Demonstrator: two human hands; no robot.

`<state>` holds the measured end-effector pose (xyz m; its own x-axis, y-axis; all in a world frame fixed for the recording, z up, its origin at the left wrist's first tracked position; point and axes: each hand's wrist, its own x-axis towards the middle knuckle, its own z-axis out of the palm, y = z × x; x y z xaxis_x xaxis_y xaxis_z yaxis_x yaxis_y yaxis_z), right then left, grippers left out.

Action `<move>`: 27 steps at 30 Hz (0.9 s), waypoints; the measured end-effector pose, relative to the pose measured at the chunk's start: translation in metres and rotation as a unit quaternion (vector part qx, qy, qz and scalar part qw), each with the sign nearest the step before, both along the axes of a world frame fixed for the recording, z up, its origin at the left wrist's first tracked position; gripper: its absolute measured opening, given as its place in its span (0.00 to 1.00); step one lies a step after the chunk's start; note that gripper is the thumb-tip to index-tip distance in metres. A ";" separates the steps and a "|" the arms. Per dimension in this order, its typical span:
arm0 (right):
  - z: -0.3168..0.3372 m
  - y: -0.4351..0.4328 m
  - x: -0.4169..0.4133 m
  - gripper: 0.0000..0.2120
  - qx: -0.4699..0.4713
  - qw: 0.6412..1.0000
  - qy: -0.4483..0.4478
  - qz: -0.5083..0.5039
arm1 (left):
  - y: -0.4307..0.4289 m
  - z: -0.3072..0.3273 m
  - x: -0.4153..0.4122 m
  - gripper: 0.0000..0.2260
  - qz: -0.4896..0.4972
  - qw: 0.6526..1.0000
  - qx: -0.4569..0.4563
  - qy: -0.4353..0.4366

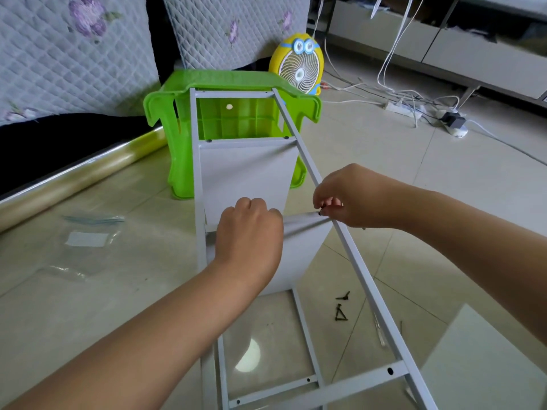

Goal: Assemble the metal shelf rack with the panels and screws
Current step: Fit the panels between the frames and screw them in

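Observation:
The grey metal rack frame (pixel 299 146) lies tilted over the tiled floor, its far end resting on a green plastic stool (pixel 225 84). One grey panel (pixel 245 173) sits fixed between the rails. My left hand (pixel 250 235) grips the top edge of a second panel (pixel 305 247) held against the frame. My right hand (pixel 346 196) pinches a small black screw (pixel 320 213) at the right rail where that panel meets it. Several loose black screws (pixel 342 309) lie on the floor below.
A yellow cartoon desk fan (pixel 297 66) stands behind the stool. A clear plastic bag (pixel 85 239) lies on the floor at left, beside a shiny rolled sheet (pixel 88 173). Cables and a power strip (pixel 402 109) trail at the back right. Another grey panel (pixel 485 362) lies at the lower right.

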<state>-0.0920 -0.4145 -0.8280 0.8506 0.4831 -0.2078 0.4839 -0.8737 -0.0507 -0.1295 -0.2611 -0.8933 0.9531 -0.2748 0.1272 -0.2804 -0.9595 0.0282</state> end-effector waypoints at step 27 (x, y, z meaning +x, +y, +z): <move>-0.016 0.008 -0.006 0.20 -0.099 0.993 -0.038 -0.048 | -0.005 0.021 -0.003 0.15 -0.002 0.997 0.034 0.067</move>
